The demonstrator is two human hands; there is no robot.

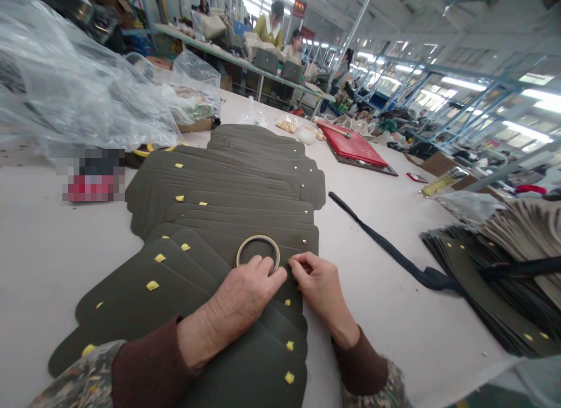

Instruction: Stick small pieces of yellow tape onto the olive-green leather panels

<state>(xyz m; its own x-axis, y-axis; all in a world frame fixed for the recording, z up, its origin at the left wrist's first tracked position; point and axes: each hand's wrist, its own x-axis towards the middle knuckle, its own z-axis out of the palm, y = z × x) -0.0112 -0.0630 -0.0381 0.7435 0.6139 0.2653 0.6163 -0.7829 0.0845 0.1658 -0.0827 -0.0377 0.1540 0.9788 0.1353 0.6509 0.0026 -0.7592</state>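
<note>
Overlapping dark olive panels (245,186) spread across the table in front of me, some with yellow tape bits (152,285) on them and others with small metal studs along the right side. My left hand (245,285) is closed around the near edge of a thin roll of yellow tape (258,238), held above the panels. Just right of it, my right hand (318,282) pinches at the right edge of a panel, thumb and forefinger together. Whatever sits between those fingertips is too small to make out.
Clear plastic bags (87,75) heap at the back left. A red board (353,142) lies at the far side, with a dark strap (381,238) running right. Stacked panels (486,291) stand at the right edge. Several people are at a farther bench (245,60).
</note>
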